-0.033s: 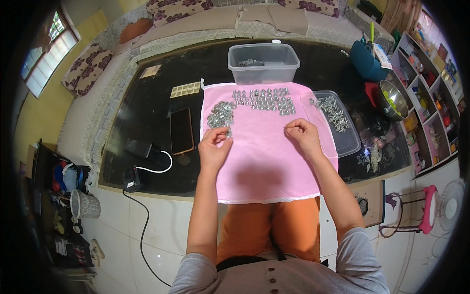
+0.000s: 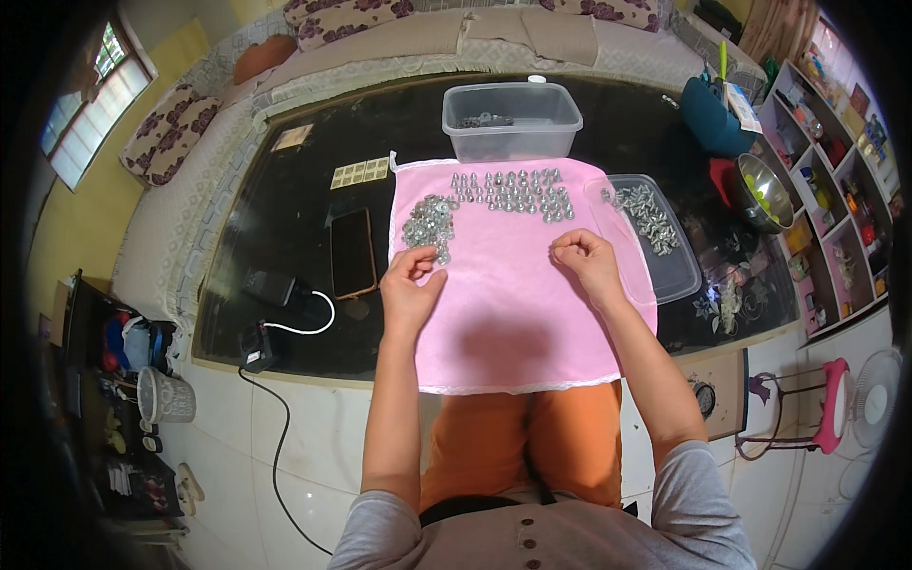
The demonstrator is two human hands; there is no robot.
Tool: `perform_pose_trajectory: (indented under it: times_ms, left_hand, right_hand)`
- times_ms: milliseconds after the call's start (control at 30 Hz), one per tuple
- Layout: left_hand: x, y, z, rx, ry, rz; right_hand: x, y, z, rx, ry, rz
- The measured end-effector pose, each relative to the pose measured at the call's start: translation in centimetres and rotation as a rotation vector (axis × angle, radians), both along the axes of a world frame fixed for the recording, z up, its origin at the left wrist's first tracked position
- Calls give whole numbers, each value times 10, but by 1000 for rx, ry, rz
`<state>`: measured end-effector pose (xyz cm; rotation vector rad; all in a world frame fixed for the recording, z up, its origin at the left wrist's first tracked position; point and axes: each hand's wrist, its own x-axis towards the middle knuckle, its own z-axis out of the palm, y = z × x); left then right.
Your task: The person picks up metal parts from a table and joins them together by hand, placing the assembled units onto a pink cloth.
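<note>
Head view: the loose pile of small metal pieces point(image 2: 429, 220) lies on the upper left of a pink cloth point(image 2: 484, 294). To its right, small cone-shaped pieces point(image 2: 513, 195) stand in rows, well apart from both hands. The left hand point(image 2: 410, 290) is at the pile's near end, thumb parted from the fingers; contact with the nearest piece cannot be confirmed. The right hand point(image 2: 591, 264) is above the cloth's right half, thumb and fingertips drawn close together; whether they pinch anything cannot be told. A clear shallow tray point(image 2: 676, 278) overlaps the cloth's right edge and bears silvery pieces point(image 2: 648, 218). Behind the cloth is a clear plastic tub point(image 2: 513, 148) with dark contents. Left of the cloth, on the dark tabletop point(image 2: 294, 195), lie a phone point(image 2: 352, 252), face up, and a pale patterned sheet point(image 2: 360, 174).
</note>
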<state>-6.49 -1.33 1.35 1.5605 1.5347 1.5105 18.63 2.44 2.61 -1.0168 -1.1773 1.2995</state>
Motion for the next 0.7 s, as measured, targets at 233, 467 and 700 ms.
perform_pose_trajectory:
  times_ms: [233,467,700]
  left_hand:
    - [-18,-8,10,-119,301,145]
    - [-20,-2,7,-168,337,170]
    - [2,-1,18,-136,146,87]
  right_hand:
    - [-14,-2,-17,-38,79,58]
    - [-10,-1,-20,17,2,65]
    - [-18,-5,-12,-77,169,158]
